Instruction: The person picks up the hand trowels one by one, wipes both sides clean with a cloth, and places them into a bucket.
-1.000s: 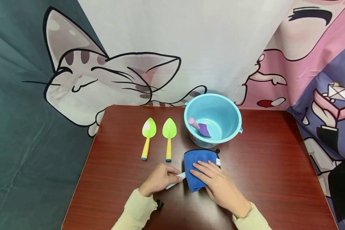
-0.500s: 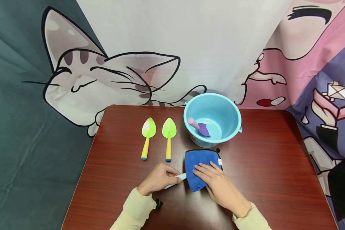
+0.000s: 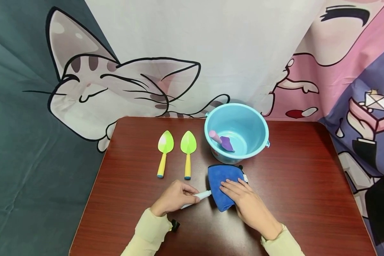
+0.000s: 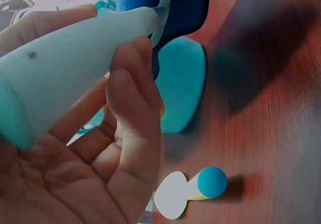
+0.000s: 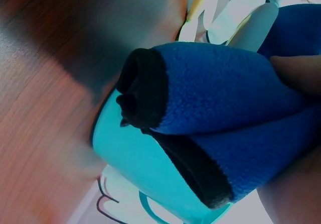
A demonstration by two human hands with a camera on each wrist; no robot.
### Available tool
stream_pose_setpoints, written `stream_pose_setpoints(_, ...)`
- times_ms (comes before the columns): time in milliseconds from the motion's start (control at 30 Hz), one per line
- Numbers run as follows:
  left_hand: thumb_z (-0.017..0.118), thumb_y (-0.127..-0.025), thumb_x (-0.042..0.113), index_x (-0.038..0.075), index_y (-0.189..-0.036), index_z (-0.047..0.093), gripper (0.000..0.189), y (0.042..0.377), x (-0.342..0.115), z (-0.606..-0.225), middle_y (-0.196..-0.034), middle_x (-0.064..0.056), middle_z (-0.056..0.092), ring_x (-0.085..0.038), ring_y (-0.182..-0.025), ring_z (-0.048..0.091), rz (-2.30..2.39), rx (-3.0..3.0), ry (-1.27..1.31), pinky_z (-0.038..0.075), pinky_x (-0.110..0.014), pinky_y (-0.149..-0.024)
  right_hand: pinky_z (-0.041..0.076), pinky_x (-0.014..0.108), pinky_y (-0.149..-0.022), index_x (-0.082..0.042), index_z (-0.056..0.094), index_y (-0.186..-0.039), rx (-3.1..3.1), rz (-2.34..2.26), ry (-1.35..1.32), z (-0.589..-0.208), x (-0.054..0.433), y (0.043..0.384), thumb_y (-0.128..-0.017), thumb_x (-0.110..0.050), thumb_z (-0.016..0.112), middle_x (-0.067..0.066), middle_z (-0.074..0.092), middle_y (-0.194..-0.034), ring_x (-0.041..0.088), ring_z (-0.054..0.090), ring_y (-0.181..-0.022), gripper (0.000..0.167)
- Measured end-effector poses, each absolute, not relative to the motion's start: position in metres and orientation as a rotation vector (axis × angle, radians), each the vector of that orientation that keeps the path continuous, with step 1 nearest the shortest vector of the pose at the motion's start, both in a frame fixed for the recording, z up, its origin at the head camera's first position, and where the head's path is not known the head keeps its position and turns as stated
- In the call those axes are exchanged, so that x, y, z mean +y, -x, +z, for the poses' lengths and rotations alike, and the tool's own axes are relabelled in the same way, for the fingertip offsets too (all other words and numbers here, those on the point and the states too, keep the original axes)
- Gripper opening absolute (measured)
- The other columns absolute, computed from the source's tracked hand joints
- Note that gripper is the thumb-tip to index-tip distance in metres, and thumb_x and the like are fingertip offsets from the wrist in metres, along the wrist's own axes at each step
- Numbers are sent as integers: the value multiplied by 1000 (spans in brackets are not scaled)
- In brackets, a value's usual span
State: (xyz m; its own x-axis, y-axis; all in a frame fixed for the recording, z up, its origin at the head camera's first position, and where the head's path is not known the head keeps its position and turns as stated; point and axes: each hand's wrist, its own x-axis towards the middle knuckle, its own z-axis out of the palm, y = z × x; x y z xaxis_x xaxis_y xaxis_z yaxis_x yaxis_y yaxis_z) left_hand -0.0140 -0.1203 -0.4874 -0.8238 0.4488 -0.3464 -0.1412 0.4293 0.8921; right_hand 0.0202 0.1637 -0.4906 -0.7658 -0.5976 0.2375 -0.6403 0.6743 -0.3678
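Note:
Pinched between my left hand's [image 3: 172, 200] thumb and fingers is the pale handle of a toy shovel [image 3: 203, 195], tilted up to the right. A folded blue cloth [image 3: 222, 176] with black edging covers most of its blade. My right hand [image 3: 251, 206] grips this cloth, fingers spread over its top and thumb on the other side. In the left wrist view, the handle [image 4: 85, 58] has a teal end, and a pale strip of blade shows against the cloth. The right wrist view shows the cloth [image 5: 215, 93] doubled over, with part of the shovel [image 5: 256, 28] behind it.
A light blue bucket [image 3: 256, 151] stands at the table's back edge, just beyond the cloth. Inside it lies a purple toy shovel [image 3: 226, 143] with a pink handle. Two green trowels with yellow handles, a left one [image 3: 165, 145] and a right one [image 3: 188, 145], lie left of the bucket.
The cloth and my right hand have shifted slightly right, and more of the pale handle shows between hand and cloth. My left hand has drawn slightly left, still holding the toy shovel.

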Motion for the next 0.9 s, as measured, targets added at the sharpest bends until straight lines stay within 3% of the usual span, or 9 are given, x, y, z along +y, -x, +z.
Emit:
stream_pose_setpoints(300, 79, -84, 14, 11, -96, 81, 13, 15, -131, -484, -74, -3, 73, -8, -54, 46, 1464, 2065, -229, 37, -23, -50, 43, 49, -104, -2, 68, -126, -2714, 665, -932, -485, 176, -17, -73, 19, 58, 11, 64, -132, 31, 59, -125, 58)
stream_pose_setpoints(467, 79, -84, 16, 10, -98, 81, 15, 17, -137, -483, -77, -2, 74, -9, -60, 55, 1479, 2067, -214, 40, -23, -52, 40, 33, -108, -2, 67, -128, -2662, 669, -812, -480, 186, -17, -71, 19, 55, 10, 64, -132, 30, 60, -121, 62)
stream_pose_setpoints(633, 79, -84, 16, 9, -99, 80, 17, 19, -145, -482, -77, -1, 74, -12, -66, 61, 1461, 2097, -215, 45, -24, -56, 22, 16, -114, -3, 65, -132, -2632, 704, -715, -476, 195, -17, -73, 17, 51, 11, 63, -135, 32, 58, -123, 64)
stream_pose_setpoints(900, 80, -83, 15, 6, -102, 79, 21, 22, -155, -486, -81, -4, 75, -16, -73, 67, 1450, 2134, -171, 50, -27, -61, 21, 15, -114, -3, 63, -134, -2584, 769, -672, -476, 199, -19, -74, 14, 43, 13, 61, -137, 31, 55, -126, 66)
